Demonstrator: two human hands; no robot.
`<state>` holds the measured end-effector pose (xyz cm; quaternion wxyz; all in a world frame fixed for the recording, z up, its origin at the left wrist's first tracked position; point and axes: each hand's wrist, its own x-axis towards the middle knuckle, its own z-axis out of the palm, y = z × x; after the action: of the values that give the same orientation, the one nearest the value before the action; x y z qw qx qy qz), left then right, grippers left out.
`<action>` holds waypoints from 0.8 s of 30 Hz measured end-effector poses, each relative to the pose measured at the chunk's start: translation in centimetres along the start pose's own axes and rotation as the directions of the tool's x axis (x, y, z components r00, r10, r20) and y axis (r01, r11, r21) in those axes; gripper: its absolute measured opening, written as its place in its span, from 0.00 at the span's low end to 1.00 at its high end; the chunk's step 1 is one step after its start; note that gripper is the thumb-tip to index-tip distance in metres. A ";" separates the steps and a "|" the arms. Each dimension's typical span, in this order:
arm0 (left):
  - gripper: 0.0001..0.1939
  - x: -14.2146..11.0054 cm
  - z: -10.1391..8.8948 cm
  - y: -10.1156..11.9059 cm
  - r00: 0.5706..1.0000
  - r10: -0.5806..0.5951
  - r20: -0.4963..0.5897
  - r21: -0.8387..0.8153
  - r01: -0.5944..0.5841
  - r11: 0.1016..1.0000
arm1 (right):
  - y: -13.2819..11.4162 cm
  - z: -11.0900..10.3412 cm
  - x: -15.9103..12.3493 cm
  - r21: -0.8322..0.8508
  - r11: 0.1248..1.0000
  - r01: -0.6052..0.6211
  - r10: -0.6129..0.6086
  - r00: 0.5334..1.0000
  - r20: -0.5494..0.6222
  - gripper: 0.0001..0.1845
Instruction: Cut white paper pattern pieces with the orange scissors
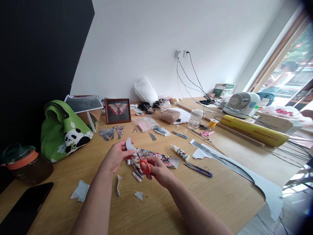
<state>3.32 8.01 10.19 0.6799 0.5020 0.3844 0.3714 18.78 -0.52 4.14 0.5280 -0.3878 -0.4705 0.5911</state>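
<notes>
Forearms [97,202] reach over the surface [220,189]: left hand [119,154] pinching a pale curved piece [130,144], right hand [157,169] with fingers closed around orange-handled scissors [141,161]. Cut slowly, turning the piece; blade contact is hard to tell.

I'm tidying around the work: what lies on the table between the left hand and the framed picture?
In the head view, a cluster of grey cut pieces lies between the left hand and the framed picture.
</notes>
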 end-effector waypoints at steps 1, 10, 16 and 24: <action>0.22 0.0 -0.1 0.0 1.000 0.000 0.004 0.010 -0.001 1.000 | 0.0 0.0 0.0 -0.003 1.000 -0.002 0.002 1.000 0.000 0.19; 0.23 -0.2 -0.2 0.0 0.999 0.006 0.041 0.097 -0.010 0.995 | 0.1 -0.2 0.1 -0.018 1.000 -0.024 0.024 1.000 0.002 0.19; 0.24 -0.4 -0.3 0.1 0.997 0.004 0.081 0.136 -0.015 0.991 | 0.1 0.0 0.1 -0.011 1.000 -0.010 0.010 1.000 0.010 0.19; 0.24 -0.6 -0.3 0.4 0.995 -0.014 0.102 0.155 -0.002 0.988 | -0.3 0.4 0.1 -0.038 0.999 -0.024 0.024 1.000 -0.001 0.22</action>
<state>2.71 7.65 10.65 0.6587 0.5706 0.3783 0.3121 18.50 -0.51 4.52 0.5135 -0.4035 -0.4772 0.5881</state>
